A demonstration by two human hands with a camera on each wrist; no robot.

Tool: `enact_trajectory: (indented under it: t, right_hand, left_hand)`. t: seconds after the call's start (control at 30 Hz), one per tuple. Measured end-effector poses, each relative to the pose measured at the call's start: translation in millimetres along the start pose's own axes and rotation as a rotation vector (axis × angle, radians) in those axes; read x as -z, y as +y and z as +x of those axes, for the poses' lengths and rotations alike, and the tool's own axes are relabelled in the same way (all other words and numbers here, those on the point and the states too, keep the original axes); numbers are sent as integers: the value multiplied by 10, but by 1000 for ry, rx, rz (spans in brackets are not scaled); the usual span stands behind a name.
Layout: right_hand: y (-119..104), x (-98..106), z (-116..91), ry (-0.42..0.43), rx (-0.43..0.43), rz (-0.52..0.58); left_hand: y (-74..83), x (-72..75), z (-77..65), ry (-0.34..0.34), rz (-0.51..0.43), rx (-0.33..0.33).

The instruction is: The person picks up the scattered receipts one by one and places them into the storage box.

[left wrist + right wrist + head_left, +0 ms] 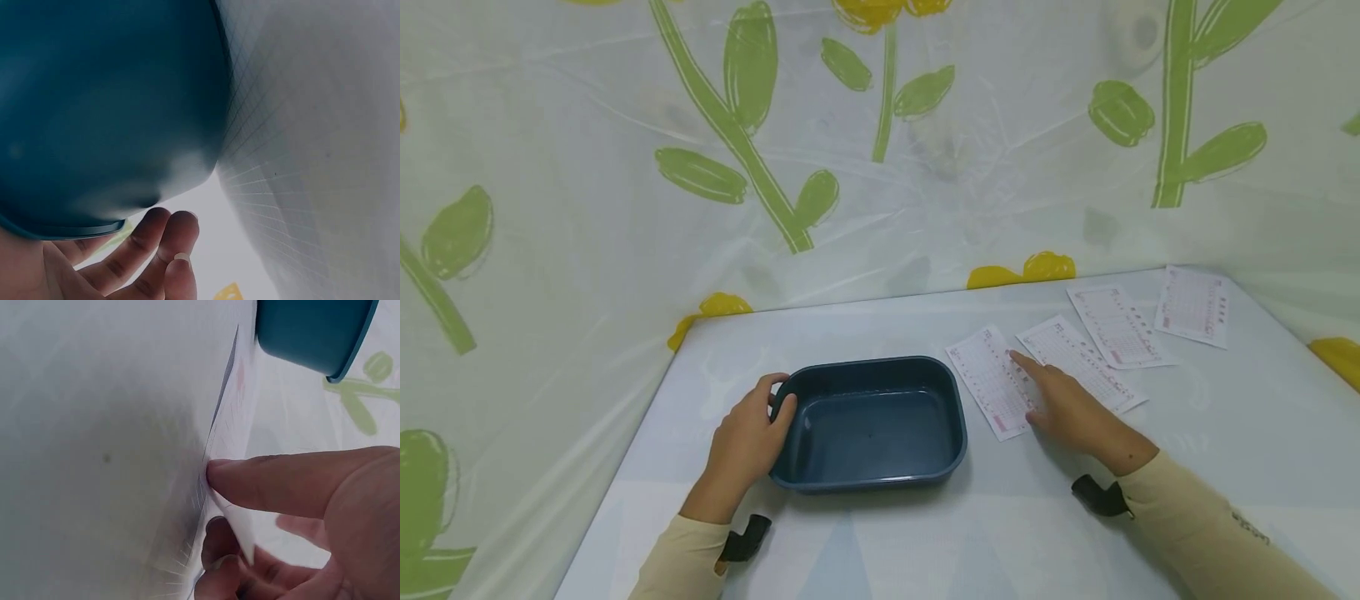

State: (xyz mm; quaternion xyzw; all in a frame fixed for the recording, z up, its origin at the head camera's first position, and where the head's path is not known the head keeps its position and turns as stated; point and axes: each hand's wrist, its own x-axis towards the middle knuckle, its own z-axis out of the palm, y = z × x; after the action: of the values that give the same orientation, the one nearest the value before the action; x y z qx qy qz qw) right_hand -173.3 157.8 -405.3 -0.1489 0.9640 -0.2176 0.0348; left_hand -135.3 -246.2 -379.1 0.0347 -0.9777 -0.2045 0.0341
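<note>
A dark blue rectangular plastic basin (868, 437) stands upright on the table. My left hand (748, 437) grips its left end, the thumb over the rim and the other fingers outside; the left wrist view shows those fingers (147, 250) beside the basin's wall (112, 112). To the right of the basin, my right hand (1067, 408) holds the right edge of a printed paper sheet (988, 379). In the right wrist view the thumb (269, 484) lies on the sheet, and a raised paper edge (236, 525) stands between thumb and curled fingers.
Several more printed sheets lie to the right: one (1075, 358) close to my right hand, another (1120, 325) behind it, and one (1193, 307) near the far right corner. A white flowered curtain (925, 192) hangs behind the white table (910, 542).
</note>
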Motion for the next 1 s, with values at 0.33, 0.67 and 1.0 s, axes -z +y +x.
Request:
enact_trajectory:
  t: [0.33, 0.67, 1.0]
  right_hand:
    - [20, 119, -22, -10, 10, 72]
    - [120, 182, -6, 38, -6, 131]
    - [143, 284, 14, 101, -52, 180]
  left_hand:
    - [9, -5, 7, -6, -37, 27]
    - [-30, -9, 51, -73, -213, 79]
    - [-62, -57, 73, -125, -326, 61]
